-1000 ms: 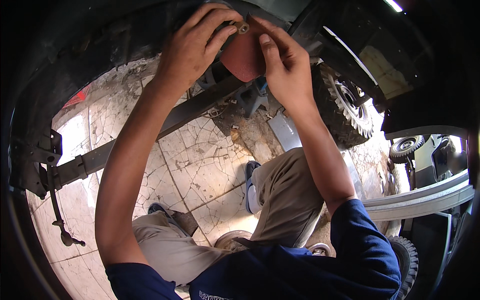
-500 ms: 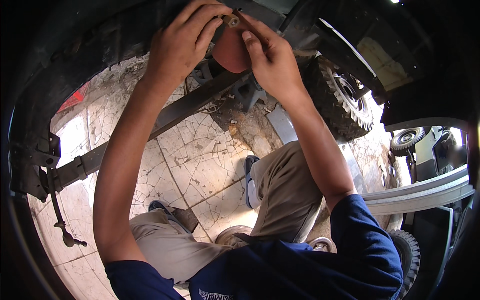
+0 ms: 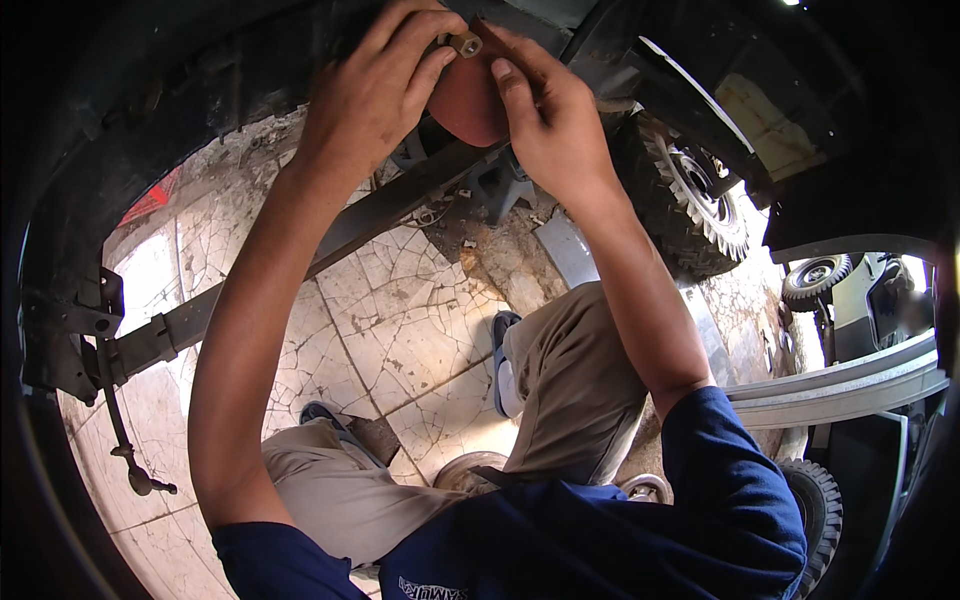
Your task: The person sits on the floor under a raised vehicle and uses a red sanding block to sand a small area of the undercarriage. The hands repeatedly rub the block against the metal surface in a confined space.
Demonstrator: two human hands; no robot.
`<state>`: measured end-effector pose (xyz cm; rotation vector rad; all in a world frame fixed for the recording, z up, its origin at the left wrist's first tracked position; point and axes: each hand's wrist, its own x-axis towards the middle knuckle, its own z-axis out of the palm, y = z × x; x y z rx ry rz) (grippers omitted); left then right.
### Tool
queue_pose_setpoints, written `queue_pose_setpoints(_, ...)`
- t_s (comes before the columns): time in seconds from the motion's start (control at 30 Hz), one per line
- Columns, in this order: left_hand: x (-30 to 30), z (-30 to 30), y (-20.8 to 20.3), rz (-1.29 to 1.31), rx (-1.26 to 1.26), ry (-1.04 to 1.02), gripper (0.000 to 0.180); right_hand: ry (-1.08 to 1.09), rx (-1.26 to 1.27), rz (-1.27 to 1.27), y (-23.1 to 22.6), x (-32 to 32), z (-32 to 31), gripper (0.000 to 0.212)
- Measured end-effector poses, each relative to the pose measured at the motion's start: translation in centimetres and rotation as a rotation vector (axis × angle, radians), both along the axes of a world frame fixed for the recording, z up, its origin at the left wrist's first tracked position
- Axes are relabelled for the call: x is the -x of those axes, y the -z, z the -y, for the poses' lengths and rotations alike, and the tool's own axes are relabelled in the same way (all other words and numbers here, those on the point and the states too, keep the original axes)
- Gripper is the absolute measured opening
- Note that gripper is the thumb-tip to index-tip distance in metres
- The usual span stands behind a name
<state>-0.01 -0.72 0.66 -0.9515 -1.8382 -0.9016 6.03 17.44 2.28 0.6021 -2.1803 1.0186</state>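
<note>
High in the head view, my left hand point(image 3: 372, 100) pinches a brass hex fitting point(image 3: 467, 44) between thumb and fingers, its bored end turned toward me. Close beside it, my right hand point(image 3: 552, 118) grips a piece of reddish-brown sandpaper point(image 3: 466, 102) with the thumb laid across its face. The sheet hangs down between both hands, its lower edge rounded. An upper corner of the sandpaper stands right next to the fitting; whether they touch I cannot tell. The fingertips behind the sheet are hidden.
Dark vehicle bodywork point(image 3: 230, 70) overhangs the hands. A long metal bar point(image 3: 185, 322) crosses below them, near a jack stand point(image 3: 500, 192). At right are a chunky tyre point(image 3: 650, 215) and a curved pale metal rail point(image 3: 840, 390). The tiled floor point(image 3: 400, 310) is cracked.
Both hands have shifted very slightly to the right, with the fitting and the sandpaper still in them. The holds look the same.
</note>
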Motion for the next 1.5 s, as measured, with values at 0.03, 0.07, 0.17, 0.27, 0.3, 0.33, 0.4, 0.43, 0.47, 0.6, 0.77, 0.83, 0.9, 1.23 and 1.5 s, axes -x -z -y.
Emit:
queue_pose_setpoints(0.03,-0.3,-0.1,0.1,0.051,-0.005,-0.003,0.024,-0.003,-0.010,0.012,0.0,0.1,0.0,0.035)
queue_pose_setpoints(0.07,-0.5,-0.1,0.2,0.101,-0.011,-0.006,0.025,-0.005,-0.010,0.010,0.0,0.0,0.0,0.035)
queue_pose_setpoints(0.17,0.0,-0.3,0.6,-0.021,-0.025,0.006,0.026,-0.017,-0.011,-0.030,-0.2,0.0,0.0,0.034)
queue_pose_setpoints(0.27,0.2,-0.4,0.6,-0.015,-0.048,0.021,0.027,-0.015,-0.015,-0.053,0.0,0.3,-0.1,0.034)
queue_pose_setpoints(0.3,0.0,-0.5,0.6,0.027,-0.047,0.022,0.028,0.001,-0.024,-0.011,0.0,0.1,0.0,0.034)
queue_pose_setpoints(0.33,-0.2,-0.3,0.6,0.070,-0.046,0.018,0.029,0.013,-0.031,0.030,0.0,0.1,0.0,0.034)
queue_pose_setpoints(0.4,-0.4,-0.3,0.6,0.108,-0.044,0.014,0.030,-0.017,0.010,-0.046,0.0,0.3,0.0,0.034)
queue_pose_setpoints(0.43,-0.5,-0.4,0.6,0.104,-0.045,0.018,0.031,-0.029,0.029,-0.083,0.1,0.2,0.0,0.034)
queue_pose_setpoints(0.47,-0.5,-0.5,0.6,0.099,-0.046,0.021,0.031,-0.016,0.009,-0.051,0.0,0.2,0.0,0.034)
queue_pose_setpoints(0.6,-0.6,-0.4,0.7,0.109,-0.058,0.012,0.031,0.003,-0.019,-0.050,-0.1,0.0,0.1,0.033)
queue_pose_setpoints(0.77,-0.9,-0.9,0.4,0.123,-0.072,-0.009,0.029,0.004,-0.024,-0.075,0.1,0.4,-0.1,0.033)
queue_pose_setpoints(0.83,-0.9,-0.9,0.3,0.128,-0.082,-0.027,0.027,0.034,-0.054,-0.004,0.0,0.2,0.0,0.033)
queue_pose_setpoints(0.9,-1.1,-1.1,0.0,0.158,-0.100,-0.049,0.026,0.005,-0.023,-0.044,-0.3,0.0,0.1,0.034)
queue_pose_setpoints(1.23,-2.0,-2.0,-0.6,0.190,-0.117,-0.120,0.024,-0.011,-0.006,-0.048,0.2,0.2,0.3,0.035)
queue_pose_setpoints(1.5,-1.7,-2.2,-0.6,0.179,-0.127,-0.156,0.027,-0.014,0.008,-0.023,0.3,0.2,0.4,0.035)
